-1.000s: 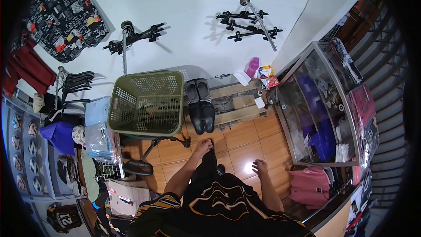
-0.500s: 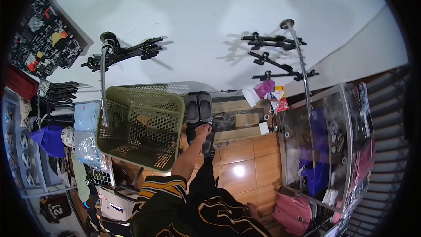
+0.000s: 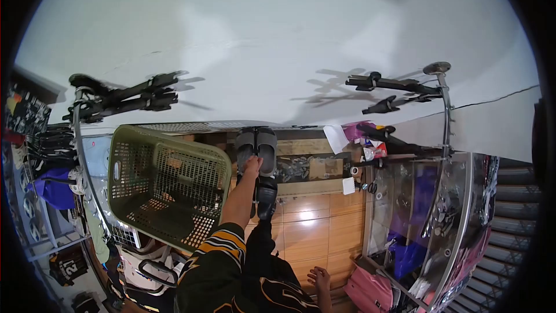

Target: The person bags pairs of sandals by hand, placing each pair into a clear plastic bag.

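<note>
My left hand (image 3: 253, 165) reaches forward with its fingers closed at the near inner edges of a pair of black shoes with grey insoles (image 3: 266, 146). The shoes are side by side in front of the white wall. Just below them is a black shoe on my foot (image 3: 266, 194). To the left of my left arm stands a green plastic basket (image 3: 227, 165) with perforated walls. Low on the right, my right hand (image 3: 319, 278) hangs over the tiled floor, its fingers apart and holding nothing.
Metal rails with black hangers (image 3: 139, 94) stick out from the wall on both sides. A glass display case (image 3: 399, 208) stands right, with a pink bag (image 3: 370, 290) below it. Against the wall lies a low box (image 3: 324, 168) with small items and packets.
The view has tilted up and come closer to the wall. My left hand has moved forward from below the shoes to between them. My right hand shows more fully, fingers spread.
</note>
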A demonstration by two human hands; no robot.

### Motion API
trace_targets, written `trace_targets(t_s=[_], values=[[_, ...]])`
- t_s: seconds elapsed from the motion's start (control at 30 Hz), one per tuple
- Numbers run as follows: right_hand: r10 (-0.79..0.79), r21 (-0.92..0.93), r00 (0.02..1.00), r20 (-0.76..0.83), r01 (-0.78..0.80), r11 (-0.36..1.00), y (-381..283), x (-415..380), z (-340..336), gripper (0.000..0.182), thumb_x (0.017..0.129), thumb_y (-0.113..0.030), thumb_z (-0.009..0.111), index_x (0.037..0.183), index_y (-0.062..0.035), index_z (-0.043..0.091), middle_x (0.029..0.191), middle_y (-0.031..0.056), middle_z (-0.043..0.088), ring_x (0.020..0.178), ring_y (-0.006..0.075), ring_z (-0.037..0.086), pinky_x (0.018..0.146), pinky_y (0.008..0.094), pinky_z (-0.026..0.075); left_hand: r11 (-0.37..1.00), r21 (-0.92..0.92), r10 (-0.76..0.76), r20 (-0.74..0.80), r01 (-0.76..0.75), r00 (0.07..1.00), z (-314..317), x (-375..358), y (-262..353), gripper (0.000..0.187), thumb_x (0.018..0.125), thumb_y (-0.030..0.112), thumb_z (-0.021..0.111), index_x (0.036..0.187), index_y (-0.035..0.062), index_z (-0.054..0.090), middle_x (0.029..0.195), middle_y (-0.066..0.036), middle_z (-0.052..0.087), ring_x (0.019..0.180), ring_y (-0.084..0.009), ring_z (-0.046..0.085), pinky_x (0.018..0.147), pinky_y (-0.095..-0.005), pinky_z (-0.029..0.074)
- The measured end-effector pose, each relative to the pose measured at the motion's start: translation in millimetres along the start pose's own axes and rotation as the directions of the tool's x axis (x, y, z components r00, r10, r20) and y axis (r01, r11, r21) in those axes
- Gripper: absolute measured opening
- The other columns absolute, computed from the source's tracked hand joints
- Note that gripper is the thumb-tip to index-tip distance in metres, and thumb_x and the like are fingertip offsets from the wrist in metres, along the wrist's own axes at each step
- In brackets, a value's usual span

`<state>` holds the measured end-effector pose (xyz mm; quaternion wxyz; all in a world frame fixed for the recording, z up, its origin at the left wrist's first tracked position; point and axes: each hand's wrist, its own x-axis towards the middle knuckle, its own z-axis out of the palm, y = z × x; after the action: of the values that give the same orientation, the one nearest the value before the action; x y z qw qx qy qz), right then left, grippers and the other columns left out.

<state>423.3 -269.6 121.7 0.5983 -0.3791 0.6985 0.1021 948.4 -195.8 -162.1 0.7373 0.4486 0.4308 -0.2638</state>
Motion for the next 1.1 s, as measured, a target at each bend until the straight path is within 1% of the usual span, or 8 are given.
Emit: trace_targets(t_s=[0.1, 0.2, 0.4, 0.6, 0.8, 0.9, 0.97, 1.1], values=[[0.036, -0.03, 0.999, -0.007, -0.037, 0.999, -7, -11, 5, 0.032, 0.094, -0.02, 0.062, 0.122, -0.0056, 0.056, 0.104, 0.0137, 0.068, 0.085, 0.025, 0.07, 0.065, 0.036, 0.057, 0.998, 0.061, -0.007, 0.023, 0.006, 1.0, 7, 4, 14, 0.005, 0.095, 0.008, 0.057, 0.092, 0.0048, 0.055, 0.093, -0.01, 0.061, 0.077, -0.0208, 0.067, 0.073, -0.0302, 0.063], [0.074, -0.038, 0.997, -0.012, -0.074, 0.997, 1, -10, 3, 0.033, 0.093, -0.018, 0.062, 0.122, -0.0039, 0.057, 0.102, 0.014, 0.069, 0.085, 0.025, 0.07, 0.065, 0.0362, 0.057, 0.999, 0.035, -0.004, -0.111, 0.008, 0.994, 17, 6, 17, 0.01, 0.095, 0.005, 0.057, 0.09, 0.0088, 0.05, 0.091, -0.009, 0.061, 0.072, -0.0197, 0.067, 0.07, -0.0307, 0.064], [0.125, -0.043, 0.991, -0.057, -0.127, 0.991, -7, -17, 18, 0.032, 0.089, -0.012, 0.066, 0.116, 0.0031, 0.059, 0.096, 0.0163, 0.069, 0.075, 0.0236, 0.071, 0.06, 0.0327, 0.057, 0.982, 0.175, -0.056, -0.121, 0.077, 0.991, 17, 21, 19, 0.014, 0.098, 0.007, 0.057, 0.111, 0.0038, 0.054, 0.091, -0.008, 0.063, 0.082, -0.0202, 0.067, 0.075, -0.0298, 0.065], [0.112, -0.033, 0.994, -0.017, -0.113, 0.993, -23, -12, 16, 0.031, 0.091, -0.012, 0.064, 0.118, 0.0024, 0.059, 0.098, 0.0161, 0.069, 0.077, 0.023, 0.071, 0.061, 0.0322, 0.057, 0.994, 0.078, 0.088, -0.103, -0.08, 0.991, 1, 33, 0, 0.03, 0.097, 0.003, 0.056, 0.125, 0.0041, 0.049, 0.119, -0.011, 0.053, 0.103, -0.0268, 0.064, 0.078, -0.027, 0.064], [0.018, -0.003, 1.0, 0.014, -0.018, 1.0, -6, 2, -6, 0.027, 0.093, -0.017, 0.062, 0.117, -0.0044, 0.059, 0.101, 0.0136, 0.07, 0.082, 0.0241, 0.071, 0.061, 0.0332, 0.056, 0.983, -0.06, 0.174, 0.05, -0.171, 0.984, -9, -12, -3, 0.028, 0.097, 0.0, 0.055, 0.123, 0.0057, 0.048, 0.117, -0.009, 0.05, 0.105, -0.0267, 0.06, 0.091, -0.0308, 0.06], [-0.001, 0.025, 1.0, 0.019, 0.001, 1.0, 8, 6, -17, 0.026, 0.094, -0.017, 0.062, 0.117, -0.0047, 0.059, 0.101, 0.0131, 0.069, 0.083, 0.024, 0.071, 0.064, 0.0342, 0.057, 0.967, -0.096, 0.249, 0.136, -0.237, 0.959, -15, -52, -5, 0.025, 0.096, -0.003, 0.054, 0.119, 0.0017, 0.045, 0.103, -0.009, 0.052, 0.095, -0.0251, 0.059, 0.1, -0.043, 0.054], [-0.015, 0.059, 1.0, 0.022, 0.014, 0.998, 21, 10, -26, 0.026, 0.094, -0.017, 0.062, 0.117, -0.0046, 0.059, 0.1, 0.0127, 0.069, 0.083, 0.024, 0.071, 0.065, 0.0348, 0.057, 0.956, -0.086, 0.293, 0.349, -0.28, 0.89, -24, -69, -12, 0.021, 0.096, 0.0, 0.057, 0.115, 0.0036, 0.048, 0.099, -0.006, 0.054, 0.09, -0.0189, 0.059, 0.1, -0.0423, 0.054], [-0.06, 0.074, 0.997, 0.053, 0.056, 0.996, 36, 6, -44, 0.027, 0.094, -0.017, 0.063, 0.117, -0.0049, 0.059, 0.101, 0.0127, 0.068, 0.085, 0.0251, 0.071, 0.068, 0.0357, 0.057, 0.948, -0.097, 0.308, 0.53, -0.304, 0.79, -8, -173, -17, 0.019, 0.096, 0.005, 0.06, 0.112, 0.0034, 0.051, 0.097, -0.004, 0.055, 0.087, -0.0137, 0.06, 0.1, -0.0426, 0.054]])
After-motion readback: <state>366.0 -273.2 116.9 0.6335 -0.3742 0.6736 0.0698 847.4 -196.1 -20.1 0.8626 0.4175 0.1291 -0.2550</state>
